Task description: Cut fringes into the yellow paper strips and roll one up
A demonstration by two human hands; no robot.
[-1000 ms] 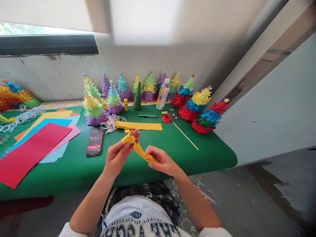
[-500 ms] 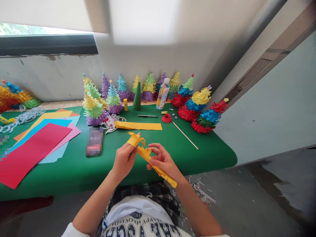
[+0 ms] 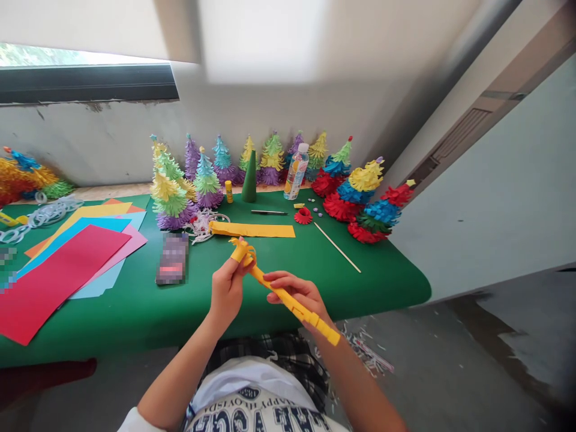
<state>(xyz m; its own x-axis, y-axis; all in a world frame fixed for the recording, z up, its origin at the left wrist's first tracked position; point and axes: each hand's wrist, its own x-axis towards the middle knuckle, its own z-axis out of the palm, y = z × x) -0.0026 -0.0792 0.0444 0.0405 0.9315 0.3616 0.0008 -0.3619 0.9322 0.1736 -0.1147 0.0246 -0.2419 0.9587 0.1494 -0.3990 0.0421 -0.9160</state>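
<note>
My left hand is closed on the rolled end of a yellow fringed paper strip, whose cut tabs curl outward at the top. From there the strip slants down to the right, its far end hanging free over my right forearm. My right hand has its fingers and thumb round the middle of the strip. Beyond my hands, a flat yellow paper strip lies on the green table. A small red fringed paper ring stands behind it, and a green paper cone is farther back.
Several fringed paper trees line the wall side, with a bottle and a glue stick among them. Coloured paper sheets and a phone lie left. A thin stick and a pen lie beyond my hands.
My right hand has turned and lowered slightly along the strip. The strip's free end has swung out to the right, and the rolled end has shifted a little left.
</note>
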